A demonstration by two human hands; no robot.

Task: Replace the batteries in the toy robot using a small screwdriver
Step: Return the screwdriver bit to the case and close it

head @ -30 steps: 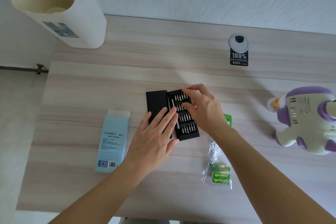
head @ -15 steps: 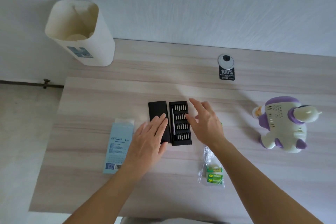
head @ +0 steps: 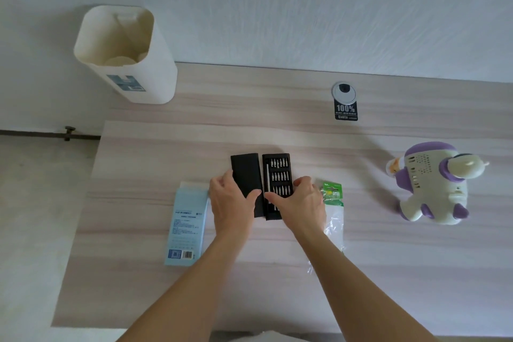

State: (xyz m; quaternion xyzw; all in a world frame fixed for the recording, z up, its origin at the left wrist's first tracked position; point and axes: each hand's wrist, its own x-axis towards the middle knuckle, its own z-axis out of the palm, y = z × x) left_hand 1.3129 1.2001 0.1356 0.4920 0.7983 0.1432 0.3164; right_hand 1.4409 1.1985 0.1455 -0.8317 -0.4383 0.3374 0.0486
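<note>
Wood-grain desk carries the work. Left hand grips the black case lid, thumb and fingers curled over its edges. Right hand likewise clasps the bit tray. Screwdriver lies in the tray, long axis pointing away, nearest the right thumb. Battery pack sits just beside the right hand; toy robot stands well apart, farther right.

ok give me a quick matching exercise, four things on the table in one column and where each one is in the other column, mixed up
Things:
1 toy robot
2 blue box
3 battery pack
4 bit case

Places:
a held by the left hand and the right hand
b far right of the table
c just left of the left hand
d just right of the right hand

Pairs: 1-b, 2-c, 3-d, 4-a
</note>
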